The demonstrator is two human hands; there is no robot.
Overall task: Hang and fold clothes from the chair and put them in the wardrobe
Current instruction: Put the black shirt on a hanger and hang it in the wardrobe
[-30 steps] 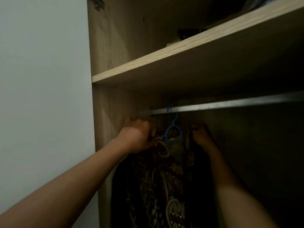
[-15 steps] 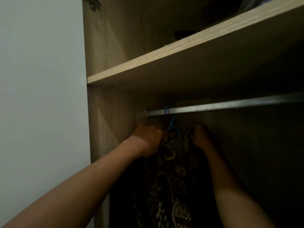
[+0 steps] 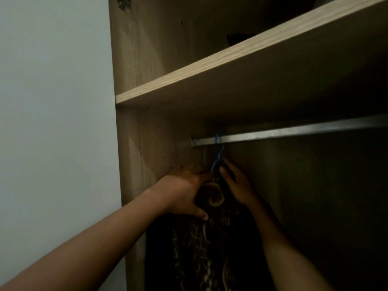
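Observation:
A dark patterned garment [image 3: 201,244] hangs inside the wardrobe on a blue hanger [image 3: 218,156], whose hook sits over the metal rail [image 3: 294,131] near its left end. My left hand [image 3: 184,192] grips the garment's left shoulder, fingers and thumb curled around the fabric. My right hand [image 3: 235,181] lies against the garment's right shoulder just under the hanger's neck, with straight fingers pointing up. The lower part of the garment runs out of view at the bottom edge.
A light wooden shelf [image 3: 231,66] spans the wardrobe above the rail, with dark items barely visible on top. The wardrobe's left side panel [image 3: 134,164] stands close to the garment. A pale wall [image 3: 52,122] fills the left. The space right of the garment is dark.
My right hand has let go of the fabric and its fingers now stretch up toward the hanger's neck. My left hand has slid lower on the shoulder. The hanger still hangs on the rail.

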